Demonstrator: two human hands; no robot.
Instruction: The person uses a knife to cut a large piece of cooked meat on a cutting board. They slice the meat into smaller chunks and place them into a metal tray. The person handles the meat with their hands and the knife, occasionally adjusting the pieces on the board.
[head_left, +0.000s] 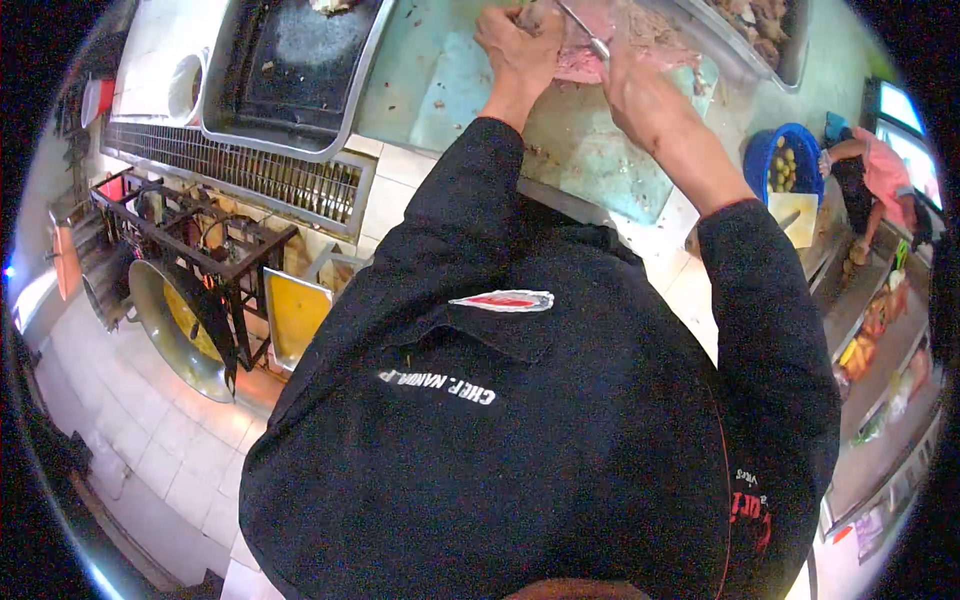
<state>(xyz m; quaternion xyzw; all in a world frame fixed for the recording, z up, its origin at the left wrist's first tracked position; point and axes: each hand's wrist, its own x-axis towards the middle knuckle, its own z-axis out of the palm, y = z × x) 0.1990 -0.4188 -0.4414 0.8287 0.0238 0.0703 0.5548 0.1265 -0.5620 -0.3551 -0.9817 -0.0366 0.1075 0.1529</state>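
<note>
In the upper middle of the head view, my left hand (525, 56) is curled over a piece of meat (534, 13) with bent fingers. My right hand (645, 94) grips a knife (589, 31), its metal blade pointing up and left towards my left hand. Between and beyond the hands lies pink and brown material (577, 67), apparently meat; its far part is cut off by the picture's top edge. Beneath is a pale green work surface (600, 150) with scattered crumbs and scraps.
A dark metal tray (289, 97) stands on the left, a tray of meat chunks (757, 30) at upper right. Below left are a burner frame (202, 225) and a large wok (154, 319). At right, a person (885, 169) is beside a blue tub (754, 161) and shelves.
</note>
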